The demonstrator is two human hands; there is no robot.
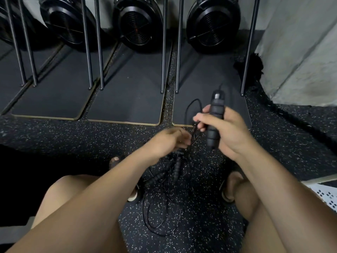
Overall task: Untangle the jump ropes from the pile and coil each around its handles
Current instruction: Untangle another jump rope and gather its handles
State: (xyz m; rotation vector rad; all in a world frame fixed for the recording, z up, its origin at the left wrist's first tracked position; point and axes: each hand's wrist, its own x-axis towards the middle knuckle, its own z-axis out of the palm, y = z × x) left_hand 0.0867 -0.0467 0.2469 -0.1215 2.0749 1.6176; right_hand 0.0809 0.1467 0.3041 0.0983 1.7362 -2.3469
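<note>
1. My right hand (228, 132) is wrapped round one foam handle (216, 114), fingers curled tight on it. Its long axis runs nearly upright, cap end pointing away from me toward the black mats (127, 92).
2. A thin cord (187, 108) loops out left of that handle and drops to the snarl between my hands.
3. My left hand (169, 141), lower and to the left, pinches that snarl. It's blurred, so I can't tell the exact finger hold.
4. Below it lies the pile (164, 179) on the speckled floor (73, 136) between my feet, so the left hand is nearer.
5. Hard to read: black cords on dark rubber, and my forearm covers part of the pile. I can't count the ropes.
</note>
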